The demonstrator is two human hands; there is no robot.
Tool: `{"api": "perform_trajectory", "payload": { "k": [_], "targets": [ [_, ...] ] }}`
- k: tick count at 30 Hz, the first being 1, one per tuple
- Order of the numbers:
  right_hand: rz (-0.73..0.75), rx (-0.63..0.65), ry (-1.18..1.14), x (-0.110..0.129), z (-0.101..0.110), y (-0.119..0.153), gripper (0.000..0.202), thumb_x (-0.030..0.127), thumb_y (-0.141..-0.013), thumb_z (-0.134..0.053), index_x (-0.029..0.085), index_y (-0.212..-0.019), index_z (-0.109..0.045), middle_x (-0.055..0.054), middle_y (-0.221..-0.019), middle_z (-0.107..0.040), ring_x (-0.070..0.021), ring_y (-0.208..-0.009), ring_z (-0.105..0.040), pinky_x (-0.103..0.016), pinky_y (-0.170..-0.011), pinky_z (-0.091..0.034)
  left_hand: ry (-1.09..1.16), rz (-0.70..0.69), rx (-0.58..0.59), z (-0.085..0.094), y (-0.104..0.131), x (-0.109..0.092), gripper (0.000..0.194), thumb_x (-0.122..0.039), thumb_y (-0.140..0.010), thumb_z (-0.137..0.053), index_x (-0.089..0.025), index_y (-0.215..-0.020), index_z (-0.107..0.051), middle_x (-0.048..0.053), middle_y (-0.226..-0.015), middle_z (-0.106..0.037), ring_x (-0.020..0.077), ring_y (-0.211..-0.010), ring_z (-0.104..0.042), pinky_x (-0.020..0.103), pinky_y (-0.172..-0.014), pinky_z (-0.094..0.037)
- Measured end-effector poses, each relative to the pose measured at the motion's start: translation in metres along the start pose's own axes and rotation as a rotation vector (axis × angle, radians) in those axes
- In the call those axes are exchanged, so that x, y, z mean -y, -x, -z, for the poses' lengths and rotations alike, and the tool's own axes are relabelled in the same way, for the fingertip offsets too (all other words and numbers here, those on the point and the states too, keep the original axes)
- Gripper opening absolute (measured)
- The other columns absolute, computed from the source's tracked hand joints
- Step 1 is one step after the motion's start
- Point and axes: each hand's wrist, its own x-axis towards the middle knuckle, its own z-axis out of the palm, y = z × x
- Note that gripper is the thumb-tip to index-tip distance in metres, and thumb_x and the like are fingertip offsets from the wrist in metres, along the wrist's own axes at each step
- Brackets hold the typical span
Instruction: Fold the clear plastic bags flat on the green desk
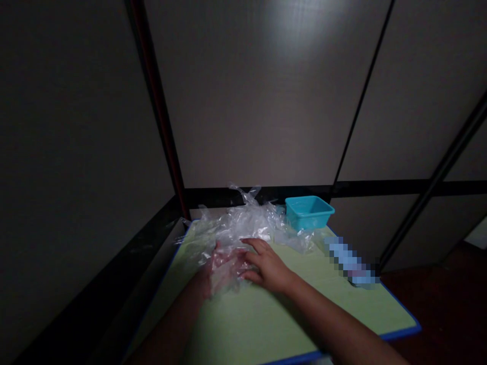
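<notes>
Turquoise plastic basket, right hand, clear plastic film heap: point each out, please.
Turquoise plastic basket [309, 222]: head view, front wall.
Right hand [269, 267]: head view, back of hand.
Clear plastic film heap [249, 223]: head view, crumpled middle.

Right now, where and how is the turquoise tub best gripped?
The turquoise tub is probably best pinched by its right rim, from above and the right: it stands upright, its lip juts outward, and crumpled clear plastic crowds its left and front.

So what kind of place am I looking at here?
Probably a room in a home: a small green table with blue edging, pushed up to pale panels like wardrobe doors, with a turquoise plastic basket on it.
</notes>
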Motion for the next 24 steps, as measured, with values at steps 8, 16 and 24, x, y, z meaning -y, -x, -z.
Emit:
{"api": "perform_trajectory", "payload": {
  "k": [8,16,24],
  "targets": [
    [-0.035,-0.011,-0.274,-0.011,0.003,0.010,0.036,0.050,-0.075,-0.060,0.027,-0.103,-0.063,-0.007,-0.142,-0.029,-0.0302,-0.132,-0.019,-0.052,-0.104,-0.010,0.392,0.174,0.249,0.009,0.001,0.009,0.050,-0.055,-0.073,-0.059,-0.015,-0.103,-0.063,0.010,-0.101,-0.068,0.0282,-0.100,-0.060,0.043,-0.094,-0.039],
    [-0.541,-0.134,-1.080,-0.029,-0.019,0.008,0.030,0.044,-0.070,-0.065,0.018,-0.078,-0.053,0.001,-0.068,-0.053,-0.0135,-0.065,-0.051,-0.025,-0.061,-0.040,0.443,0.153,-0.009,-0.002,0.012,-0.002,0.045,-0.045,-0.080,-0.057,-0.019,-0.115,-0.054,0.009,-0.106,-0.065,0.0266,-0.101,-0.061,0.041,-0.096,-0.039],
    [-0.315,-0.334,-0.365,-0.029,0.005,0.014,0.010,0.021,-0.080,-0.048,0.018,-0.081,-0.058,-0.004,-0.080,-0.062,-0.0165,-0.078,-0.055,-0.026,-0.072,-0.040,0.285,0.008,-0.294,-0.004,0.012,-0.016,0.063,-0.063,-0.070,-0.054,-0.015,-0.110,-0.055,0.011,-0.097,-0.068,0.0296,-0.096,-0.062,0.044,-0.088,-0.045]
  ]
}}
